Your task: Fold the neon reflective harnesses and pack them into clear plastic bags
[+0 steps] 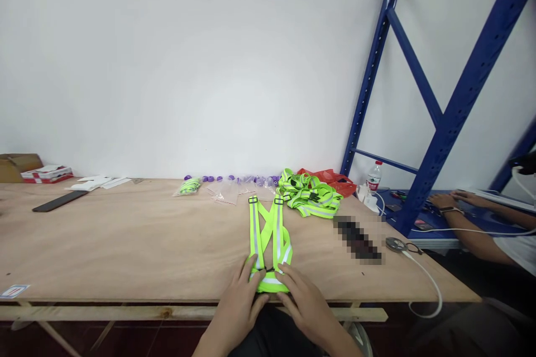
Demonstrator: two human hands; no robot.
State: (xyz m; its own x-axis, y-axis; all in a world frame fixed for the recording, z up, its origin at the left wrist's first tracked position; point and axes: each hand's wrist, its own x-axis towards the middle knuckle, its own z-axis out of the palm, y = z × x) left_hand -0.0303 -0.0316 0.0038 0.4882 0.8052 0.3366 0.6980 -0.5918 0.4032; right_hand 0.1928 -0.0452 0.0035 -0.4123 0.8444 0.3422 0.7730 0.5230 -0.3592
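One bundle [190, 186] bagged, one reflective harness [277, 234] laid out, a heap [307, 195] loose.
Far left, the bundle sits in clear plastic; flat clear bags [226, 191] lie to its right. Near centre, the left hand [238, 295] rests loosely open on the harness's near left corner; the harness lies on the table [125, 245], straps mostly straight, not bagged. The right hand [307, 298], also open, rests on its near right corner. Far right, the tangled heap looks not yet straightened.

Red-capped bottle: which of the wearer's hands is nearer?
Right. The right hand touches the green harness, nearer the camera than the bottle and left of it; the left hand touches the harness farther left.
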